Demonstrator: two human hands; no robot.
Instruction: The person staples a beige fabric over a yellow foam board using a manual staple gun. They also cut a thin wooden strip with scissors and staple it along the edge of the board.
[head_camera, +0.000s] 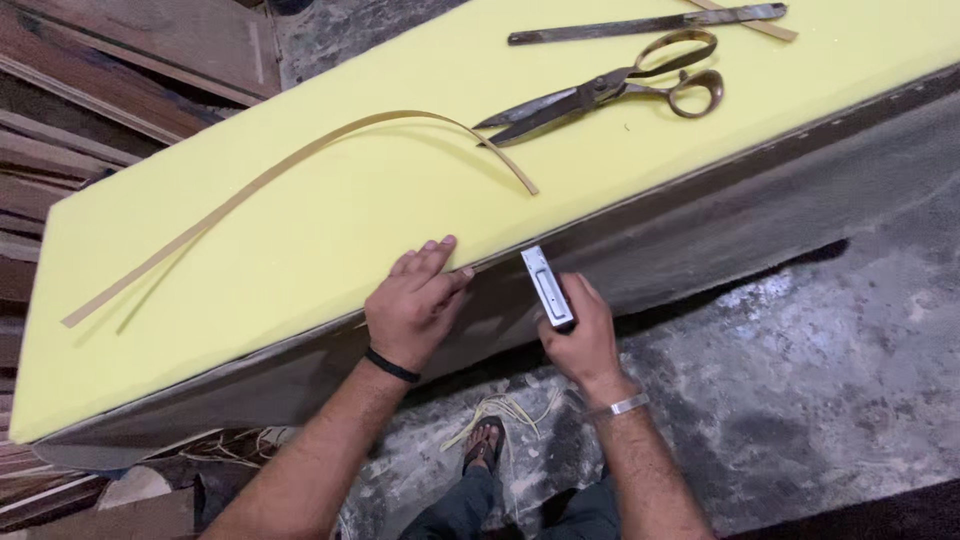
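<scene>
At the far left, wooden boards (90, 110) are lying stacked beside the work surface. A large yellow foam sheet (330, 230) is covering the top of a dark wooden frame (700, 230), running diagonally from the lower left to the upper right of the view. A thin, pale strip (270, 180) is lying on the foam, rising in an arc from the left side and coming down near the foam's middle.

The left hand (415, 305) is resting on the near edge of the foam. Its fingers are lying flat and close together, pressing down on the foam edge and gripping nothing. A dark band is circling its wrist.

Just beside it, the right hand (580, 340) is holding a metal staple gun (548, 287). The fingers are wrapping around the tool's body, and its nose is pointing up at the frame edge directly below the foam, close to the left thumb. A silver bracelet is sitting on the right wrist.

Below the hands, one sandalled foot (484, 445) is standing on the grey floor (800, 380), with loose pale offcuts (505, 410) lying beside it.

Further right on the foam, a pair of large scissors (610, 90) with brass-coloured handles is lying closed, its blades pointing left toward the strip's end. Behind the scissors, a long metal ruler (645, 25) is lying flat near the foam's far edge.
</scene>
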